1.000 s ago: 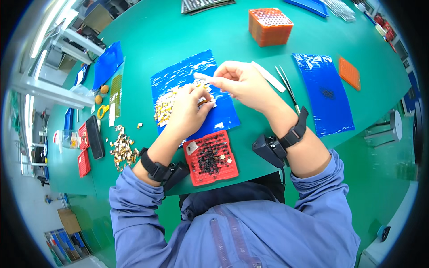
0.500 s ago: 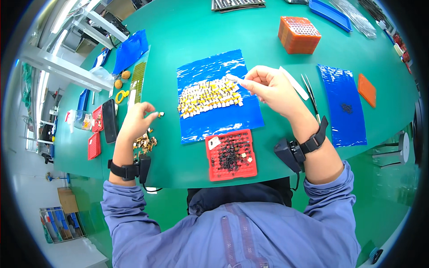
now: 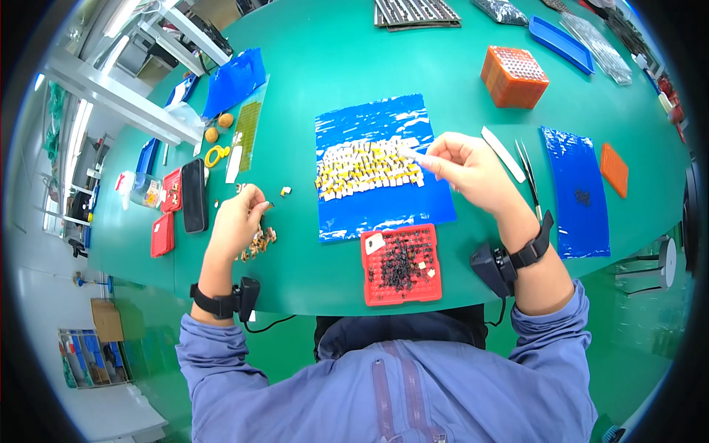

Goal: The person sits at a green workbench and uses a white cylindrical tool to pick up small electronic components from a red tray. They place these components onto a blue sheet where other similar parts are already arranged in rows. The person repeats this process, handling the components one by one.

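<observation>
My left hand is closed in a pinch over a small dark-tipped piece. Just below its fingers lies a heap of small brown and white parts. A single small yellowish-white part rests on the table beside the fingertips. My right hand pinches a slim whitish piece, its kind unclear, at the right edge of many small white-and-yellow blocks. Those blocks lie in rows on a shiny blue sheet. Nearer me is a red tray full of small black parts, with a few pale pieces among them.
To the right lie a white strip, tweezers, another blue sheet with dark bits, and an orange plate. Orange stacked trays stand far right. At left are a black case and yellow scissors.
The whole view has shifted, so the table things appear further right and mostly lower. My left hand has drawn slightly nearer over the brown heap. My right hand keeps its pinch beside the blocks.
</observation>
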The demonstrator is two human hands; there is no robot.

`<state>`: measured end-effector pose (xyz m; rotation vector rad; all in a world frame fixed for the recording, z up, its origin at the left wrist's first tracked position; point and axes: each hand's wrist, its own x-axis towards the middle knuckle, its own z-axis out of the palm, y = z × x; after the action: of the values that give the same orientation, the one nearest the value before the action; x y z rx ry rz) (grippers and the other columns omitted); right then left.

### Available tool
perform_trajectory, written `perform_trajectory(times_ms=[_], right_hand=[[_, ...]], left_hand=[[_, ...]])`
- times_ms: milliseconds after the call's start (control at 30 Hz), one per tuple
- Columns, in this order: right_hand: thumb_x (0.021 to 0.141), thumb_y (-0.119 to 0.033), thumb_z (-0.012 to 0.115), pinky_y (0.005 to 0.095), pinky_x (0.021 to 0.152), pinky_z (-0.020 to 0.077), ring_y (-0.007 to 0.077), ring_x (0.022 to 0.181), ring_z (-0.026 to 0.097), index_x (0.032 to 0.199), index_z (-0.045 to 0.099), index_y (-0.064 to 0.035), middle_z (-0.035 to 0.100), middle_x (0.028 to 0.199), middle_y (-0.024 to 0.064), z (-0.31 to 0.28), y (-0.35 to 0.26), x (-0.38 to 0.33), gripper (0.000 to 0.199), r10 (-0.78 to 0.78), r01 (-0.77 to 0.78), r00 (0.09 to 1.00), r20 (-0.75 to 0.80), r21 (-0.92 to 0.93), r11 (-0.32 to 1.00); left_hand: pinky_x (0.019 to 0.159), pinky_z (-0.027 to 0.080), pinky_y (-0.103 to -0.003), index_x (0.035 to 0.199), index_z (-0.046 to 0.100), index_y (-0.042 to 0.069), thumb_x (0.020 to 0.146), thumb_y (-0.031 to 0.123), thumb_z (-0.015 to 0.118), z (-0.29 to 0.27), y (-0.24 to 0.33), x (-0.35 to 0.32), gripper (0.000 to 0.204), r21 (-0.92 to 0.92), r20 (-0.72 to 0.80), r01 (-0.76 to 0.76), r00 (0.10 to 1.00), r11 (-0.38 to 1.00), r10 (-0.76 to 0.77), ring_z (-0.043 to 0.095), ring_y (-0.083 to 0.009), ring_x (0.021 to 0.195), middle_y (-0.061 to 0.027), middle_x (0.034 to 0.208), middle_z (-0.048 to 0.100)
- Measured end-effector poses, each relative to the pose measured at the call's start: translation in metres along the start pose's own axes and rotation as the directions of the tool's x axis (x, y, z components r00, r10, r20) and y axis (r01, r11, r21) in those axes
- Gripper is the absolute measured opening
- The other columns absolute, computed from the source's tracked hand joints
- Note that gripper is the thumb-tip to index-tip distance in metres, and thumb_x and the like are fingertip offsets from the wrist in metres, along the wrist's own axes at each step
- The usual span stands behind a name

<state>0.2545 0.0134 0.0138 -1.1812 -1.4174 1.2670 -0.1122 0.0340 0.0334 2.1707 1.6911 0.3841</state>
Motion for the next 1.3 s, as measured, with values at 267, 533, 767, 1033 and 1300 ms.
perform_trajectory(times_ms=[267, 533, 767, 1033, 1300], right_hand=[[0.081, -0.013, 0.071, 0.0183, 0.05, 0.034, 0.001, 0.057, 0.044, 0.089, 0.062, -0.004, 0.052, 0.066, -0.0054, 0.017, -0.008, -0.014, 0.015, -0.029, -0.003, 0.97, 0.241, 0.132, 0.991], [0.09, -0.02, 0.061, 0.0203, 0.049, 0.0383, 0.0028, 0.055, 0.049, 0.094, 0.069, -0.0015, 0.056, 0.061, -0.0027, 0.02, -0.017, -0.021, 0.021, -0.044, 0.021, 0.935, 0.351, 0.067, 0.998], [0.093, -0.02, 0.056, 0.0219, 0.047, 0.0357, 0.003, 0.053, 0.045, 0.08, 0.065, 0.0, 0.053, 0.057, -0.0026, 0.021, -0.015, -0.023, 0.026, -0.025, 0.011, 0.941, 0.339, 0.041, 0.999], [0.091, -0.019, 0.059, 0.0212, 0.047, 0.0346, 0.0024, 0.054, 0.044, 0.086, 0.067, -0.0011, 0.053, 0.059, -0.0036, 0.022, -0.016, -0.024, 0.02, -0.06, 0.051, 0.943, 0.327, 0.035, 0.998], [0.089, -0.016, 0.062, 0.02, 0.049, 0.032, 0.0012, 0.058, 0.041, 0.09, 0.066, -0.0013, 0.052, 0.063, -0.0057, 0.02, -0.018, -0.025, 0.015, -0.059, 0.038, 0.948, 0.312, 0.074, 0.997]], left_hand=[[0.069, 0.044, -0.021, 0.091, 0.054, 0.003, 0.084, -0.001, 0.061, 0.02, 0.074, -0.004, 0.011, -0.602, -0.015, -0.207, 0.969, 0.771, 0.248, 0.055, -0.0055, 0.078, 0.0004, 0.083, 0.057], [0.074, 0.042, -0.025, 0.09, 0.054, 0.003, 0.085, 0.002, 0.059, 0.057, 0.106, 0.007, 0.006, -0.984, 0.146, 0.098, 0.918, 0.147, 0.368, 0.054, -0.0117, 0.081, -0.0057, 0.086, 0.058], [0.081, 0.046, -0.028, 0.095, 0.057, 0.002, 0.089, 0.004, 0.057, 0.076, 0.1, 0.006, 0.006, -0.959, 0.171, 0.25, 0.886, -0.132, 0.431, 0.057, -0.0124, 0.088, -0.005, 0.092, 0.06], [0.083, 0.047, -0.031, 0.095, 0.055, 0.003, 0.089, 0.006, 0.058, 0.079, 0.097, 0.005, 0.007, -0.935, 0.208, 0.311, 0.872, -0.172, 0.443, 0.058, -0.0174, 0.089, -0.007, 0.094, 0.058], [0.076, 0.047, -0.03, 0.09, 0.052, 0.004, 0.089, 0.006, 0.057, 0.08, 0.098, 0.006, 0.004, -0.925, 0.191, 0.314, 0.869, -0.211, 0.457, 0.058, -0.0173, 0.085, -0.0066, 0.088, 0.057]])
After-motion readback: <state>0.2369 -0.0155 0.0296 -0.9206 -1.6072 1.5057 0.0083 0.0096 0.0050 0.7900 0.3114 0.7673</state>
